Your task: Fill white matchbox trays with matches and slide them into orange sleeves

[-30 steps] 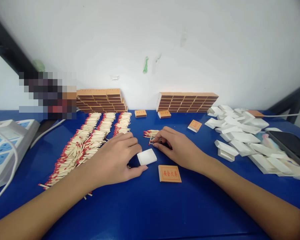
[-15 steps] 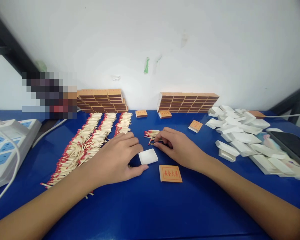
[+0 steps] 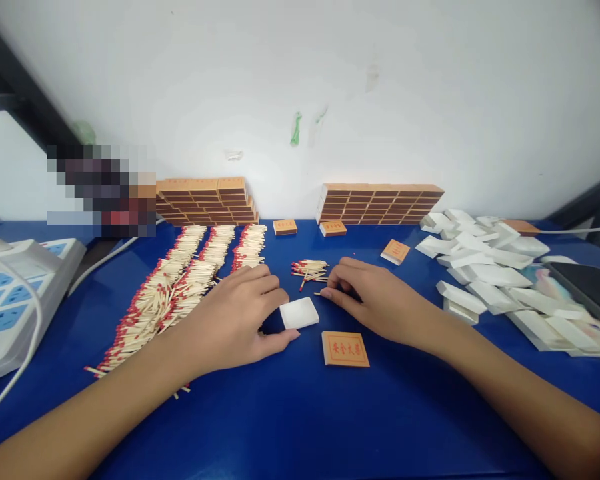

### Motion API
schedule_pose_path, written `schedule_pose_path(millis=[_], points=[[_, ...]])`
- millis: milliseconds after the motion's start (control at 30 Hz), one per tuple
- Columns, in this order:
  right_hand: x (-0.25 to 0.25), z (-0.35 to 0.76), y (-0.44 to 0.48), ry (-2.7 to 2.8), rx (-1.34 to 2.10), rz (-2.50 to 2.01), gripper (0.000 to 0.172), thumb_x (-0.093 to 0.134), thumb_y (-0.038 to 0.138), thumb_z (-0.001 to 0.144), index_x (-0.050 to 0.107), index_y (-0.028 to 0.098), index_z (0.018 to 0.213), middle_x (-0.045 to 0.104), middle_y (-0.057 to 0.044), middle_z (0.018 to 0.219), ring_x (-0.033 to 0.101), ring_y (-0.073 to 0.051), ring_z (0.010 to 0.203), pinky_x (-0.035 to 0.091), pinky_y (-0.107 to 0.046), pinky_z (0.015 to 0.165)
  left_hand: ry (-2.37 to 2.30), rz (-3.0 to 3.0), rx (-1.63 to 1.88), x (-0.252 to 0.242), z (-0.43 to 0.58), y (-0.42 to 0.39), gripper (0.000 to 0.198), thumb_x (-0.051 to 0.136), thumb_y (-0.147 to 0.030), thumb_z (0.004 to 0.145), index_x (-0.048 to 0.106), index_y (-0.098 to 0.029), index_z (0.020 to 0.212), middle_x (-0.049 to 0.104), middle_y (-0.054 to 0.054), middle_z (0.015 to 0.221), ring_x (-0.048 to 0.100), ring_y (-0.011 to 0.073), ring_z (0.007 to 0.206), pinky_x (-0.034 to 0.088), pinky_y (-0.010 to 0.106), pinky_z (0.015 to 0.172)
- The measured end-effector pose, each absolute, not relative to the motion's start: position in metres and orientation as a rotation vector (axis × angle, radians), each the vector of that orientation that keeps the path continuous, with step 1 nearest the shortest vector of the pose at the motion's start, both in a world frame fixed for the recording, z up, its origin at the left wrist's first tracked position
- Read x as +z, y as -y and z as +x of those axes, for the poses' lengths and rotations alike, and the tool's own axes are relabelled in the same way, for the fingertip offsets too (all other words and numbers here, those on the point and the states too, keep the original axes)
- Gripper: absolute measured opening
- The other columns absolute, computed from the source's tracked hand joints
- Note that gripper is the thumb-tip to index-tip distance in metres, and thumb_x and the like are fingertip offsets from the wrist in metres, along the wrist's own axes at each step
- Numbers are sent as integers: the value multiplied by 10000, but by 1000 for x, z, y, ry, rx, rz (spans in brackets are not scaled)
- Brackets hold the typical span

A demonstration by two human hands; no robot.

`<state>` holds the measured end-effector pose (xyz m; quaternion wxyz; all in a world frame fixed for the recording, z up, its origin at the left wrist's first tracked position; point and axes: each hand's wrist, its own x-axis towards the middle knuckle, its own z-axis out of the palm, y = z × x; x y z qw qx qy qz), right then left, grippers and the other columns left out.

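My left hand [image 3: 253, 313] is closed around the left end of a small white matchbox tray [image 3: 300, 313], index finger at its far corner and thumb along its near edge. To the right of the tray, my right hand [image 3: 373, 290] pinches a single matchstick [image 3: 319, 294] whose end pokes out past the fingertips. Just beyond lies a small pile of red-tipped matches [image 3: 310, 269]. An orange matchbox sleeve [image 3: 346, 349] with red characters rests on the table nearer to me. Long rows of matches [image 3: 180, 280] spread beside and behind my left hand, which partly hides them.
Stacked matchboxes [image 3: 205, 200] and a second stack [image 3: 380, 203] stand against the wall. Three loose boxes, one here [image 3: 395, 251], lie in front. White trays [image 3: 480, 260] are heaped at right by a dark phone [image 3: 587, 290]. A power strip [image 3: 30, 300] sits at left.
My right hand has drawn slightly right, away from the small match pile, and a matchstick now shows at its fingertips. My left hand stays at the tray. The view shifts a little.
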<state>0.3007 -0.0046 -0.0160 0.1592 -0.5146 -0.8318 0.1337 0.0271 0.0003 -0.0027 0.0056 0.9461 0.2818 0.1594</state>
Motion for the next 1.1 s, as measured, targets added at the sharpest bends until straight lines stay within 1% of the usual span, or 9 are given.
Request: schedule_pose_path(millis=[100,233,300,400,500,700,833,1000,1100], points=[[-9,304,5,2373,400,-1401,316,419,356,1116,660,218,966,642,-69,947,623,-214,824,491,-371,748,-878,2960,482,-3,27,0,255,713,-433,963,698,-181,929,663,43,857,609,245,882,503,415,850],[-4,309,4,2420,608,-1136,338,394,194,1080,688,267,1229,655,-96,1181,652,-233,1044,545,-398,901,-868,2967,481,-3,27,0,255,714,-433,963,693,-182,927,659,39,848,604,243,877,500,414,851],[-3,311,3,2464,685,-1039,398,384,127,1051,703,286,1229,642,-91,1252,629,-236,1152,532,-413,988,-864,2966,487,-3,27,0,245,717,-419,962,685,-184,904,658,38,845,601,238,862,499,408,843],[-3,312,2,2517,715,-974,425,382,77,1025,740,292,1107,644,-76,1261,600,-240,1207,511,-423,1025,-855,2970,497,-2,27,0,244,716,-406,961,671,-182,875,658,43,850,597,236,855,499,401,825],[-4,311,2,2518,720,-988,414,404,70,1017,746,285,1106,665,-75,1197,618,-241,1161,518,-404,984,-851,2976,499,-2,27,0,255,711,-416,963,671,-181,873,654,45,842,596,239,862,500,399,822],[-7,311,1,2462,668,-1133,372,440,74,1005,718,261,1166,654,-56,1070,640,-184,867,527,-329,792,-852,2967,506,-3,27,0,241,712,-414,968,715,-173,959,660,41,843,599,238,863,502,405,836],[-10,314,0,2466,623,-1140,309,457,107,1021,711,254,1120,647,-65,1075,641,-189,880,521,-330,778,-861,2963,485,-3,27,0,249,702,-423,976,716,-174,976,667,48,864,605,244,885,506,407,844],[-14,320,-4,2463,602,-1164,278,447,216,1078,710,268,1150,657,-72,1084,652,-204,907,524,-354,795,-852,2970,485,-3,27,0,248,702,-425,975,712,-177,958,671,47,865,607,242,882,508,404,850],[-15,321,-5,2437,605,-1202,231,475,288,1086,703,261,1098,668,-72,1070,651,-210,896,517,-356,771,-849,2971,492,-3,27,0,245,694,-424,978,704,-181,944,666,45,857,601,237,871,508,400,842]])
